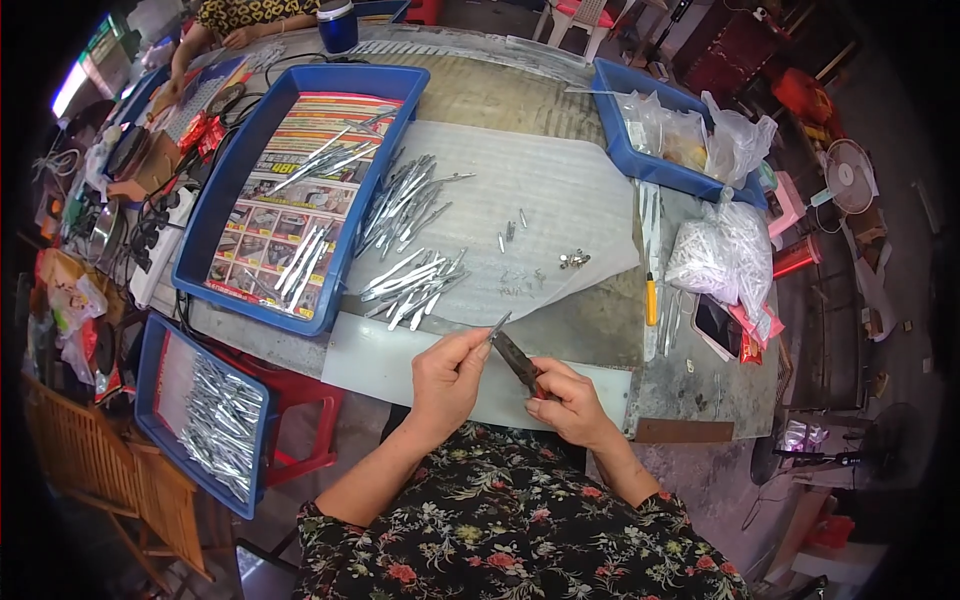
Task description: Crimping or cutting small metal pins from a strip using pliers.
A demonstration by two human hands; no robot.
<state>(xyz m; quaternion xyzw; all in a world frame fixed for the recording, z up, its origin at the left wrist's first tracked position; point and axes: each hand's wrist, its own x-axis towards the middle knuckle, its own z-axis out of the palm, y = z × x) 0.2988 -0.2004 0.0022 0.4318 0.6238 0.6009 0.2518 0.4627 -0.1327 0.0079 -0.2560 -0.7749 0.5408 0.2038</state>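
My left hand [447,378] is closed in a pinch on a small, thin metal piece [499,324] at the table's near edge. My right hand [571,401] grips dark pliers [515,362] whose jaws reach up to the left fingertips. Whether the jaws bite on the metal piece cannot be made out. Beyond my hands, a white foam sheet [560,180] carries two piles of slim silvery metal parts, a far pile [400,205] and a nearer pile [425,285]. On it too lie a few short metal bits [511,231], scattered tiny pins [520,280] and a small brassy heap [574,259].
A large blue tray [418,85] at left holds more metal parts on printed paper; another blue tray [262,440] sits lower left. On the right are a blue bin [620,135], a filled plastic bag [722,250], a yellow-handled tool [651,302] and a phone [718,325]. Another person's arm [185,55] shows far left.
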